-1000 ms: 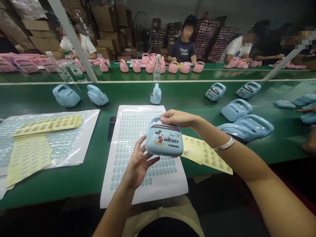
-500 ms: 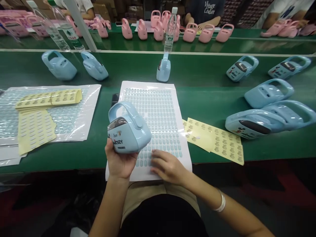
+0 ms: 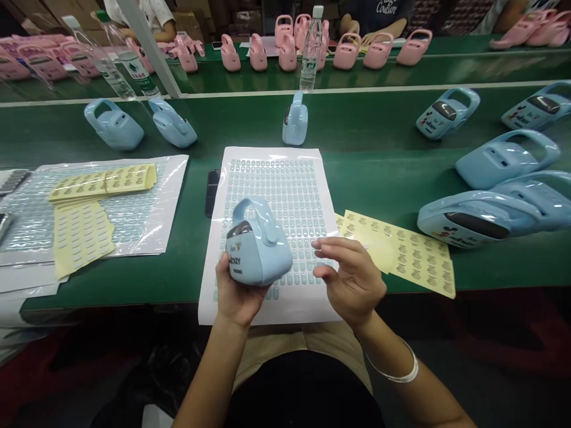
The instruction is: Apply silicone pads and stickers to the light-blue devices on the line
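My left hand [image 3: 241, 300] holds a light blue handled device [image 3: 261, 252] from below. The device has a dark window and printed "MICKEY" lettering on its front, and its carrying handle points up. Under it lies a white sheet [image 3: 272, 309] with rows of small clear-blue stickers. My right hand [image 3: 350, 276] hovers over the sheet's right edge, thumb and fingers apart. Whether a tiny sticker clings to a fingertip is too small to tell. Beside that hand are yellow sticker sheets [image 3: 413, 255] with dark printed marks.
Several blue devices stand at the right [image 3: 464, 217], with others along the back [image 3: 295, 122]. At left, yellow label sheets [image 3: 84, 235] lie on plastic-wrapped sheets [image 3: 172, 202]. A dark phone-like object [image 3: 212, 193] sits beside the white sheet. Beyond a ledge are water bottles [image 3: 311, 53], pink devices [image 3: 347, 52] and co-workers.
My right hand has moved right and up from the sheet's lower part, its fingers spreading. The device in my left hand has shifted slightly right, and the view has shifted a little.
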Tool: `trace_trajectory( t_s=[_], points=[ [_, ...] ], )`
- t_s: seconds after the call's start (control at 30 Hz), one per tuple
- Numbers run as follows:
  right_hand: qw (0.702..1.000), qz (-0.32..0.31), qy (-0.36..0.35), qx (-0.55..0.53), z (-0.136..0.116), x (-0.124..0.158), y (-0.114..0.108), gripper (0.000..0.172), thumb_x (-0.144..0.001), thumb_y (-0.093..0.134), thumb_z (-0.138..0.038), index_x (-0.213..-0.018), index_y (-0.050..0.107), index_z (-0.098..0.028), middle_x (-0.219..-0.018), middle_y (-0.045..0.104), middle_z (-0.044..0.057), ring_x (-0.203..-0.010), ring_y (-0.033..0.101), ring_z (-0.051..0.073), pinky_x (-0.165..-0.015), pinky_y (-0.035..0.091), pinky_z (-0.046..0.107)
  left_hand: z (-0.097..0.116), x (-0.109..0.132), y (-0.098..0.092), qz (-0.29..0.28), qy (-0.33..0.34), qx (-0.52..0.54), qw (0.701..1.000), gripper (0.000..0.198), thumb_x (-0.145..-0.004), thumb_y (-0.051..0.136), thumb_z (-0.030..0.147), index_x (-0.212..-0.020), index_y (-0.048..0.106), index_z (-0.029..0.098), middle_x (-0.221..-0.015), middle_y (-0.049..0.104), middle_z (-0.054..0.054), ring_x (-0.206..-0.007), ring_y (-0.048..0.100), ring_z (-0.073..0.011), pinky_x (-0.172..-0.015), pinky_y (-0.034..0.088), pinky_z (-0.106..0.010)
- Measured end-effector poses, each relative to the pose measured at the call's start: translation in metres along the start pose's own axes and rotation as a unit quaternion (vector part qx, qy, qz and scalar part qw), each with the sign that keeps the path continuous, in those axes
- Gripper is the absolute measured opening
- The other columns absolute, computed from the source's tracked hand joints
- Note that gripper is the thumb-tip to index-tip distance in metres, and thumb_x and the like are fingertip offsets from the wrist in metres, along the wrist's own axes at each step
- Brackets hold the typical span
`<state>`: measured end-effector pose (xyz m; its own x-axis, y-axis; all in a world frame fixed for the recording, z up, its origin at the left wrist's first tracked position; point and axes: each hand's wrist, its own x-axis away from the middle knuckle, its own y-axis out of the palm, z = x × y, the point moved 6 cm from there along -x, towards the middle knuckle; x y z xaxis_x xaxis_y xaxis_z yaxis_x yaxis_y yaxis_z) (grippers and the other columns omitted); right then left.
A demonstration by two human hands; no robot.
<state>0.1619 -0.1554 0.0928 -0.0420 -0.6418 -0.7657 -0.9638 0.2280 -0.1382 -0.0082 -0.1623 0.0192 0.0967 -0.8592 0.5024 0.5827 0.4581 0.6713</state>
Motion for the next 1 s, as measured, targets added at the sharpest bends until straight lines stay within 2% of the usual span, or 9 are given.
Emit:
trace_trajectory(
  t_s=[0.07, 0.13, 0.23, 0.33, 0.5, 0.7, 0.83, 0.93, 1.0],
  points=[
    [0.996, 0.035, -0.077, 0.007, -0.018, -0.008, -0.003, 0.031, -0.078, 0.066, -0.017, -0.108, 0.063, -0.027, -0.091, 0.063, 0.004, -0.088, 0.066, 0.021, -0.070, 0.062, 0.038, -0.009, 0.005, -0.001, -0.002, -0.006, -0.012, 1.000, 0.056, -0.066, 0.063, 0.055, -0.114, 0.056, 0.026, -0.099, 0.066, -0.003, -0.095, 0.061, -0.0247, -0.072, 0.054, -0.033],
    [0.991, 0.044, -0.121, 0.018, -0.029, -0.010, -0.001, 0.028, -0.078, 0.066, -0.014, -0.103, 0.066, -0.027, -0.083, 0.056, 0.002, -0.085, 0.066, 0.020, -0.066, 0.062, 0.036, -0.016, 0.010, 0.002, -0.028, -0.011, -0.030, 0.999, 0.056, -0.064, 0.065, 0.057, -0.110, 0.059, 0.026, -0.093, 0.068, -0.003, -0.101, 0.060, -0.0276, -0.079, 0.053, -0.036],
    [0.991, 0.057, -0.114, 0.026, -0.032, -0.007, -0.001, 0.024, -0.079, 0.066, -0.017, -0.099, 0.066, -0.029, -0.076, 0.046, -0.001, -0.079, 0.064, 0.017, -0.057, 0.061, 0.030, -0.022, 0.018, 0.006, -0.066, -0.009, -0.057, 0.996, 0.059, -0.059, 0.068, 0.060, -0.106, 0.062, 0.025, -0.082, 0.070, -0.004, -0.106, 0.058, -0.0329, -0.089, 0.050, -0.043],
    [0.991, 0.056, -0.112, 0.038, -0.031, -0.002, -0.003, 0.025, -0.077, 0.068, -0.016, -0.099, 0.066, -0.027, -0.074, 0.045, -0.001, -0.078, 0.064, 0.017, -0.056, 0.060, 0.029, -0.024, 0.021, 0.007, -0.075, -0.016, -0.063, 0.995, 0.061, -0.055, 0.070, 0.060, -0.103, 0.064, 0.023, -0.076, 0.070, -0.004, -0.105, 0.060, -0.0346, -0.090, 0.049, -0.046],
    [0.991, 0.065, -0.105, 0.047, -0.034, -0.001, -0.007, 0.022, -0.077, 0.069, -0.018, -0.097, 0.067, -0.026, -0.071, 0.046, -0.002, -0.074, 0.063, 0.016, -0.054, 0.060, 0.030, -0.024, 0.021, 0.006, -0.077, -0.019, -0.072, 0.994, 0.057, -0.056, 0.069, 0.060, -0.098, 0.065, 0.023, -0.074, 0.071, -0.004, -0.102, 0.061, -0.0347, -0.089, 0.050, -0.045],
    [0.995, 0.042, -0.083, 0.020, -0.037, -0.009, -0.007, 0.020, -0.078, 0.067, -0.021, -0.097, 0.067, -0.028, -0.066, 0.045, -0.002, -0.073, 0.062, 0.016, -0.055, 0.059, 0.028, -0.017, 0.021, -0.001, -0.112, -0.024, -0.080, 0.990, 0.059, -0.059, 0.069, 0.056, -0.108, 0.062, 0.025, -0.079, 0.071, -0.005, -0.088, 0.065, -0.0337, -0.080, 0.053, -0.048],
    [0.995, 0.015, -0.103, -0.001, -0.029, -0.006, 0.000, 0.013, -0.081, 0.063, -0.032, -0.094, 0.065, -0.029, -0.069, 0.050, 0.000, -0.082, 0.062, 0.019, -0.060, 0.061, 0.032, -0.010, 0.021, -0.009, -0.078, -0.003, -0.090, 0.993, 0.059, -0.060, 0.068, 0.055, -0.110, 0.062, 0.024, -0.081, 0.070, -0.006, -0.095, 0.063, -0.0360, -0.084, 0.051, -0.050],
    [0.994, -0.024, -0.108, -0.007, -0.026, 0.000, 0.010, 0.031, -0.079, 0.061, -0.051, -0.101, 0.063, -0.030, -0.083, 0.054, 0.003, -0.094, 0.062, 0.024, -0.074, 0.061, 0.040, -0.010, 0.021, -0.009, -0.035, 0.005, -0.063, 0.997, 0.055, -0.062, 0.067, 0.055, -0.108, 0.062, 0.025, -0.087, 0.070, -0.005, -0.106, 0.059, -0.0347, -0.091, 0.049, -0.047],
    [0.995, -0.061, -0.071, -0.024, -0.023, 0.002, 0.018, 0.045, -0.074, 0.064, -0.054, -0.110, 0.059, -0.028, -0.100, 0.054, 0.007, -0.103, 0.059, 0.026, -0.083, 0.058, 0.043, -0.011, 0.023, -0.008, -0.009, 0.013, -0.037, 0.999, 0.054, -0.062, 0.067, 0.055, -0.107, 0.062, 0.025, -0.094, 0.070, -0.004, -0.108, 0.058, -0.0331, -0.093, 0.048, -0.046]
  ],
)
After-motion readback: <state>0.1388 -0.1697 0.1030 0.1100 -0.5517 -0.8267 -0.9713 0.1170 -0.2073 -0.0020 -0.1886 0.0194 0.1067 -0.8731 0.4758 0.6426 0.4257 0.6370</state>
